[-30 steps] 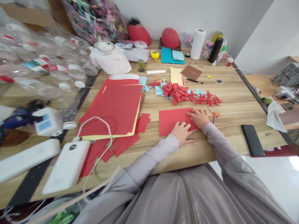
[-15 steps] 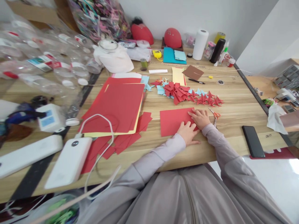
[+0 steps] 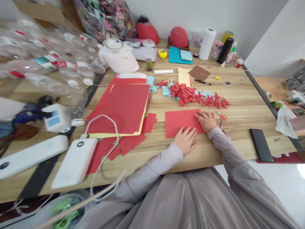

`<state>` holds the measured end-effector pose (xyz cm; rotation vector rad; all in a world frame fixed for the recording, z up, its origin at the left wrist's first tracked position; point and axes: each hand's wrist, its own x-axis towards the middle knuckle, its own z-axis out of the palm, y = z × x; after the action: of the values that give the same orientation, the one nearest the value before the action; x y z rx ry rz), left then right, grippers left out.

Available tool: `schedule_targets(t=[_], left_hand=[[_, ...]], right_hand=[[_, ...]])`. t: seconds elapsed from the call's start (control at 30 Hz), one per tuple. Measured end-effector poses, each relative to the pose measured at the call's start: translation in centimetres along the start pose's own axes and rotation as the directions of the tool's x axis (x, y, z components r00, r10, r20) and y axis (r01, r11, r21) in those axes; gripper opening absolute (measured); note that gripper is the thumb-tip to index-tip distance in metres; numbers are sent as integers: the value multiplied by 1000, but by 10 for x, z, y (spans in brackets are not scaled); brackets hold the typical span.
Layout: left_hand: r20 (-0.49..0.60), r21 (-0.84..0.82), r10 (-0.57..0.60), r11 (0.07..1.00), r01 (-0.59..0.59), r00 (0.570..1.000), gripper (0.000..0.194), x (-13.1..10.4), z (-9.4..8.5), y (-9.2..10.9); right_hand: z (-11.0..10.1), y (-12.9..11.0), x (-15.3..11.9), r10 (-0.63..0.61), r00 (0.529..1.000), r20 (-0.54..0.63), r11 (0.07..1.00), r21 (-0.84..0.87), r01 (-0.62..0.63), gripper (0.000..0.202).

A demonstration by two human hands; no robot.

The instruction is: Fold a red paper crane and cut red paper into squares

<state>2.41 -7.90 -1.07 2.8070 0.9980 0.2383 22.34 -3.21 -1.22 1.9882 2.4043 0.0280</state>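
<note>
Red sheet (image 3: 178, 121): one, beneath two hands (image 3: 185, 141) (image 3: 206, 121).

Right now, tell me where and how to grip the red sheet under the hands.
Probably pinch the red sheet by its left edge, coming from the left: it lies flat, that end uncovered, while the right hand is over its right end and the left hand over its near edge.

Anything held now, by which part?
Nothing looks gripped: the right hand lies on the right end of the red paper, the left hand over its near edge.
</note>
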Motion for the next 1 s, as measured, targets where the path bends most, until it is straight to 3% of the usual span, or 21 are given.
schedule_targets(t=[0.33, 0.53, 0.8, 1.0], left_hand=[[-64, 49, -209, 976, 213, 976, 48, -72, -19, -35], [-109, 74, -221, 970, 230, 969, 40, -93, -23, -46], [-339, 183, -158, 956, 229, 928, 24, -85, -28, -57], [-247, 226, -26, 970, 84, 969, 26, -49, -10, -55]], right_hand=[[0, 0, -1, 4, 999, -39, 999, 51, -2, 43], [4, 2, -2, -3, 996, -84, 1000, 20, 5, 43], [13, 8, 3, -37, 985, -166, 997, 60, 47, 40], [6, 2, -3, -20, 959, -281, 992, 117, 55, 34]])
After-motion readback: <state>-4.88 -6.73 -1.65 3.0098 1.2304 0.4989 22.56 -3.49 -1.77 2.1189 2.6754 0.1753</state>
